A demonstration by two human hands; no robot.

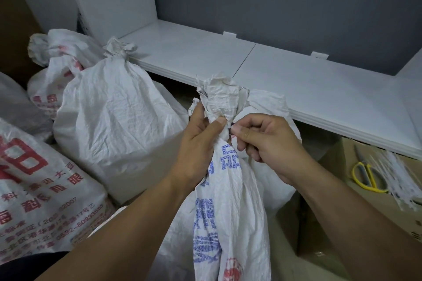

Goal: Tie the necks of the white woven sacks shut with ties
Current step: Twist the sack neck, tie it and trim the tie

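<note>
sack neck (220,107) clamped in left grip (198,143), right grip (262,141) pinching tie (231,130)

2 bare forearms enter from the lower edge, no sleeves in view on either. No watch, band or bracelet at either wrist. Left hand (196,143): no glove, no ring on the fingers that show; thumbnail short, plain, unpainted. Right hand (267,141): no glove, no ring visible; thumbnail likewise short and plain, knuckles well defined. Light hair on both forearms, hard to make out in the soft focus. At the lower left corner a patch of dark cloth (29,264), black or very dark, probably clothing on the person's body; cut and kind cannot be told. No markings or tattoos seen on either arm.
</note>
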